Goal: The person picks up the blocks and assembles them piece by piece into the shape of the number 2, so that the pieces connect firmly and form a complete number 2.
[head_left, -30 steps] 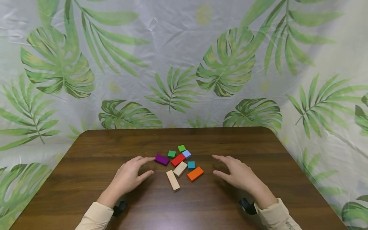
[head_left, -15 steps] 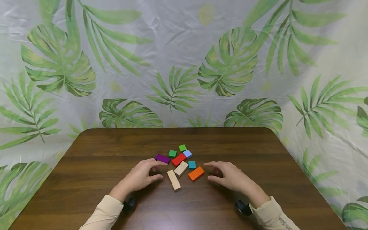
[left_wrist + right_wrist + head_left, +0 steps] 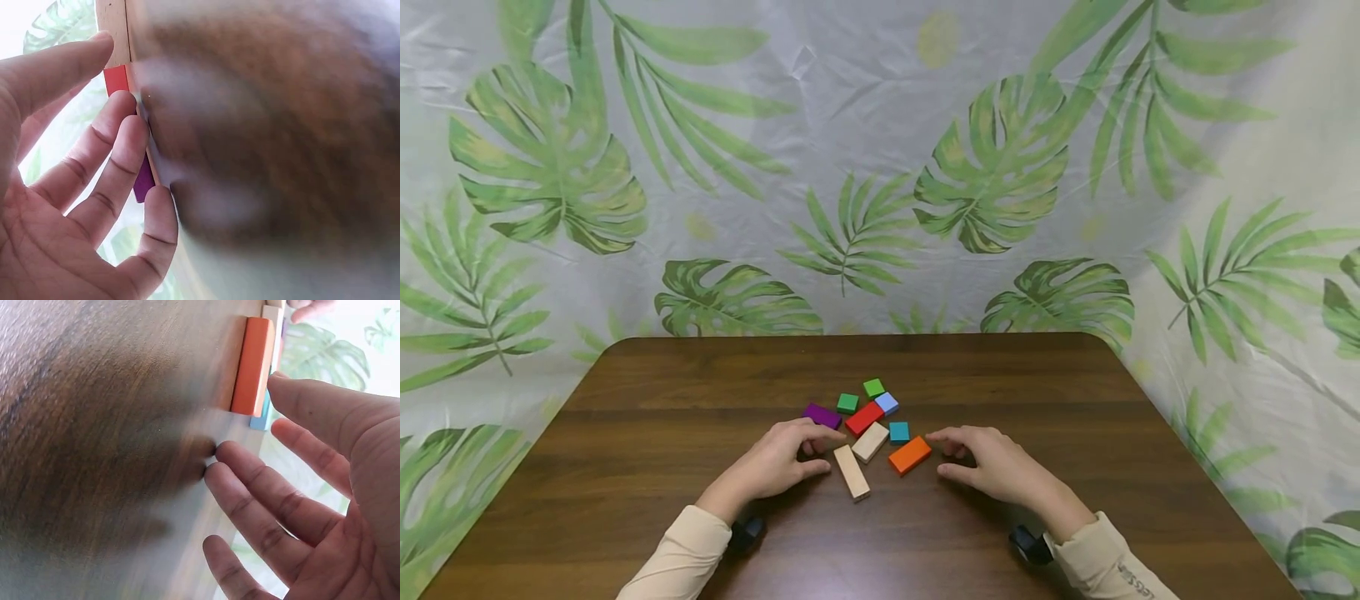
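Note:
My left hand (image 3: 778, 458) reaches in from the left with relaxed fingers and holds nothing. Its index fingertip is right at the upper end of a long natural wood block (image 3: 852, 473), and its fingers overlap the near edge of a purple block (image 3: 822, 414). On the other side my right hand (image 3: 992, 462) is spread loosely beside an orange block (image 3: 910, 455), thumb and index finger apart. A second, shorter wooden block (image 3: 871, 442) lies between them. In the right wrist view the orange block (image 3: 252, 365) is close past the thumb, with nothing in the hand.
Beyond the wooden blocks lie a red block (image 3: 864, 418), a teal square (image 3: 898, 432), a light blue square (image 3: 887, 403), a dark green square (image 3: 847, 403) and a bright green one (image 3: 874, 388). The brown table (image 3: 700, 375) ends at a leaf-print curtain (image 3: 850, 167).
Both hands have moved inward toward the blocks, the left one to the right and the right one to the left. The blocks have stayed in place.

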Motion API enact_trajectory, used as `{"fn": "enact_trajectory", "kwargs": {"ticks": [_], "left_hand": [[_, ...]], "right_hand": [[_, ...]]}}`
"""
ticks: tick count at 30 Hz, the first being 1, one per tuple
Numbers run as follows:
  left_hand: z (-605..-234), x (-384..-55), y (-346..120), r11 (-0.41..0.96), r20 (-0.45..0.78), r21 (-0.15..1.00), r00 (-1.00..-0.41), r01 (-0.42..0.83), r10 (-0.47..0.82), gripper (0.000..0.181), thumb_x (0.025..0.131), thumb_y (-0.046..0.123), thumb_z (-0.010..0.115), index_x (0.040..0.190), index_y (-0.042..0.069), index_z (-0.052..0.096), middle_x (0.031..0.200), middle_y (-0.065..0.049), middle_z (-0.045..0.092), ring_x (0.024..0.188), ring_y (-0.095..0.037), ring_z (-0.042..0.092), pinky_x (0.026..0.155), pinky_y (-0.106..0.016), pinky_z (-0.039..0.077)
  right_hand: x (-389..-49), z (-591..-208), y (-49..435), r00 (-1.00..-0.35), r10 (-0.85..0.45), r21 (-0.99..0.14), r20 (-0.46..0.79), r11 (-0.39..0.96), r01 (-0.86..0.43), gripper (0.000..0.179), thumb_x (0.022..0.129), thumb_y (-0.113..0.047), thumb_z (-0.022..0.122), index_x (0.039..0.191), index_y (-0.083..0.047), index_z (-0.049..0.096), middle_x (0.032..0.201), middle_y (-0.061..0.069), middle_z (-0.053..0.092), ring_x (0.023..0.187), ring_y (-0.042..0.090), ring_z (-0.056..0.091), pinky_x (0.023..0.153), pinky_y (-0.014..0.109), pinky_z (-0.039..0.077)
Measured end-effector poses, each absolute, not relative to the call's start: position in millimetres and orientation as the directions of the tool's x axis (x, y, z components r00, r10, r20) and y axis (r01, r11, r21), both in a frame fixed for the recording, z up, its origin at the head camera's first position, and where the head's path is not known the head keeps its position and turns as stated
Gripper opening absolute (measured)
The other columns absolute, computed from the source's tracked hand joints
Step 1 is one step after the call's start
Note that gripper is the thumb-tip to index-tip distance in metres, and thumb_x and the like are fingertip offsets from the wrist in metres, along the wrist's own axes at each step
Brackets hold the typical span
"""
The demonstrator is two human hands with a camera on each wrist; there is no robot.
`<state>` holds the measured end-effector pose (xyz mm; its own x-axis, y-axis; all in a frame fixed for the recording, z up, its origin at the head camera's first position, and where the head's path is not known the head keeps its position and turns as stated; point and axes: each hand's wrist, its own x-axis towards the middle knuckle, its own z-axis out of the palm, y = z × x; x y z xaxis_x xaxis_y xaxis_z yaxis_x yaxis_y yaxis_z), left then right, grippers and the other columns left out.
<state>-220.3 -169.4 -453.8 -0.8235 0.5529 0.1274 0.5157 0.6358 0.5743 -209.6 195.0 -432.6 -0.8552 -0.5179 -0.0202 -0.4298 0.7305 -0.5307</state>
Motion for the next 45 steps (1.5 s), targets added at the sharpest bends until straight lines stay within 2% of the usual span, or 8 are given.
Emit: {"fn": "enact_trajectory", "kwargs": {"ticks": [8,12,22,33,39,45], "left_hand": [[-453.0,-222.9,-166.1,0.628,0.094,0.593,-0.818,0.504,0.567,0.038,0.096,0.016,0.082,0.132,0.024,0.077,0.101,0.005,0.067,0.089,-0.013,0.058,0.076,-0.025,0.048],[-453.0,-223.6,-165.2,0.624,0.087,0.602,-0.817,0.498,0.570,0.036,0.096,0.016,0.082,0.131,0.024,0.078,0.103,0.004,0.067,0.087,-0.013,0.058,0.074,-0.024,0.047],[-453.5,-223.4,-163.3,0.644,0.088,0.584,-0.827,0.494,0.556,0.032,0.095,0.017,0.082,0.127,0.023,0.080,0.100,0.005,0.065,0.084,-0.012,0.056,0.072,-0.024,0.045],[-454.2,-224.1,-160.5,0.664,0.097,0.576,-0.846,0.477,0.524,0.029,0.096,0.015,0.081,0.123,0.027,0.081,0.100,0.007,0.066,0.081,-0.006,0.054,0.070,-0.024,0.043],[-452.2,-225.9,-159.6,0.680,0.104,0.564,-0.857,0.468,0.504,0.024,0.094,0.016,0.083,0.115,0.028,0.083,0.097,0.007,0.068,0.079,-0.005,0.055,0.068,-0.023,0.042],[-451.6,-228.7,-158.8,0.692,0.081,0.559,-0.861,0.456,0.502,0.022,0.094,0.017,0.084,0.112,0.031,0.083,0.091,0.012,0.064,0.075,0.000,0.051,0.065,-0.024,0.041]], "right_hand": [[-210.5,-434.7,194.0,-0.848,-0.530,-0.525,0.003,0.721,-0.452,0.042,0.100,-0.028,0.078,0.141,-0.018,0.070,0.117,-0.002,0.075,0.103,0.016,0.069,0.090,0.041,0.059],[-211.0,-434.9,192.9,-0.845,-0.534,-0.510,0.007,0.725,-0.462,0.043,0.101,-0.029,0.078,0.141,-0.019,0.070,0.114,-0.003,0.074,0.100,0.014,0.068,0.086,0.036,0.058],[-215.9,-434.9,185.4,-0.848,-0.530,-0.461,0.012,0.750,-0.475,0.041,0.100,-0.029,0.078,0.140,-0.021,0.071,0.099,-0.005,0.064,0.087,0.011,0.060,0.071,0.026,0.047],[-223.2,-440.2,180.6,-0.843,-0.537,-0.459,0.031,0.741,-0.490,0.037,0.101,-0.026,0.076,0.138,-0.021,0.072,0.097,-0.007,0.062,0.078,0.002,0.053,0.067,0.025,0.046],[-224.6,-440.9,178.7,-0.840,-0.542,-0.476,0.034,0.730,-0.490,0.033,0.102,-0.023,0.075,0.136,-0.021,0.073,0.095,-0.009,0.062,0.076,0.001,0.052,0.065,0.024,0.045],[-225.4,-441.2,177.9,-0.840,-0.541,-0.474,0.043,0.729,-0.493,0.030,0.103,-0.022,0.074,0.133,-0.021,0.075,0.095,-0.009,0.063,0.077,0.002,0.053,0.067,0.024,0.045]]}}
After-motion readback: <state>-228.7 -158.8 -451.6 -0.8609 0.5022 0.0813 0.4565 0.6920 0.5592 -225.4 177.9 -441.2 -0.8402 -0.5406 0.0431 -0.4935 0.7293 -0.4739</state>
